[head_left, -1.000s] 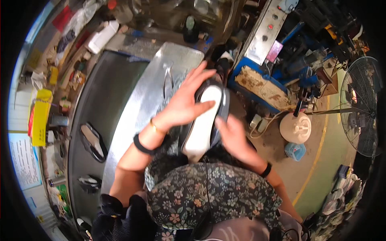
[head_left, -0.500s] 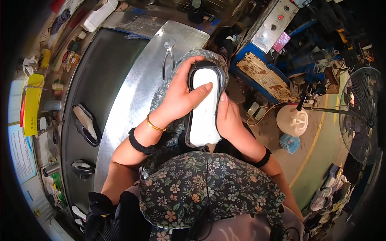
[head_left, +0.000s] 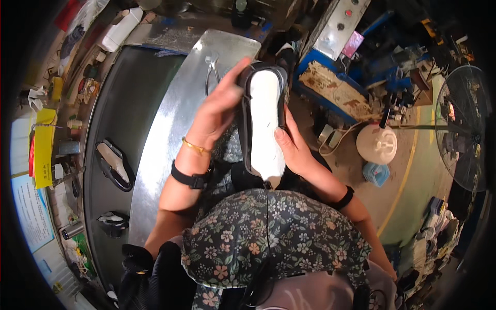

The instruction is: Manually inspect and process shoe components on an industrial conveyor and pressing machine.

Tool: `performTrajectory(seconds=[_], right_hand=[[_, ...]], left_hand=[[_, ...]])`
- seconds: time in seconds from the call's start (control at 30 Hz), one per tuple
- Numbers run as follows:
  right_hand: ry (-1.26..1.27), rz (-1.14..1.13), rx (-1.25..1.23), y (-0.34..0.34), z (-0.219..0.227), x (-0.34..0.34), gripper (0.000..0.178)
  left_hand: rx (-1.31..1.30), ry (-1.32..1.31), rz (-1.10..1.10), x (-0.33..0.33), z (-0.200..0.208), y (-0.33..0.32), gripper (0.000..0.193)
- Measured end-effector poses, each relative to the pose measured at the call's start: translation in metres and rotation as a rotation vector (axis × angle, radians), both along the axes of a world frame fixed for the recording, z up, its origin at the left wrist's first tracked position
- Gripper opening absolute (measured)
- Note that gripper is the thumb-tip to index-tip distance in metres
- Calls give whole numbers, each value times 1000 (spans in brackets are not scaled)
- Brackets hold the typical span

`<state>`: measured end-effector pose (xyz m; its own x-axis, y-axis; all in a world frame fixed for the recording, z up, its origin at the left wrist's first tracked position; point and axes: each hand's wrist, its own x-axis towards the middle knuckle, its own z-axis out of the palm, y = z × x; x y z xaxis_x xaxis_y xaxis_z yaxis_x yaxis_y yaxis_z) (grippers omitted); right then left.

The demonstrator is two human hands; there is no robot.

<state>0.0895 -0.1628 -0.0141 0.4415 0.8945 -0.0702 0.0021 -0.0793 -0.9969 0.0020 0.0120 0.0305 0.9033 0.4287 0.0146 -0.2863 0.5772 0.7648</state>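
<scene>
A shoe upper point(head_left: 266, 124) with black sides and a white sole-side board stands lengthwise over my lap, the white face turned up. My right hand point(head_left: 295, 147) grips its right side, thumb lying along the edge of the white board. Beside its upper left edge is my left hand point(head_left: 219, 106), fingers stretched out and blurred by motion; whether a fingertip touches the black rim is unclear. Pliers point(head_left: 212, 71) lie on the metal tabletop point(head_left: 164, 121), just beyond my left hand.
Left of the tabletop runs a black conveyor belt point(head_left: 137, 98) carrying a shoe point(head_left: 114, 164) and another dark shoe piece point(head_left: 112, 223). To the right are a blue machine point(head_left: 336, 95), a cream jug point(head_left: 376, 145), a light-blue basket point(head_left: 376, 174) and a large fan point(head_left: 462, 129).
My left hand has come off the white board, its thumb lifting away, and moved left of the shoe upper. My right hand still holds the side, its thumb now lower on the edge.
</scene>
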Motion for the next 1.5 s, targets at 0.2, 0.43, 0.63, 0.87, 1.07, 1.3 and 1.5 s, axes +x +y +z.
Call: performTrajectory(seconds=[0.2,0.43,0.63,0.87,1.07,1.3,1.5], right_hand=[[-110,33,-24,27,11,-11,74],[-59,-85,192,25,12,-22,68],[-113,-115,202,20,-4,-31,66],[-338,-5,221,-7,-13,-32,75],[-51,56,-33,-9,4,8,67],[152,84,380,57,22,45,33],[-245,-117,251,65,17,32,21]], left_hand=[[1390,838,456,-10,21,-13,35],[1111,685,-177,-31,36,10,75],[1343,581,554,-55,-26,-51,44],[670,373,510,-14,-18,-17,51],[357,227,-45,15,12,0,46],[552,247,-7,9,-2,-7,37],[734,301,7,-3,-12,-1,45]])
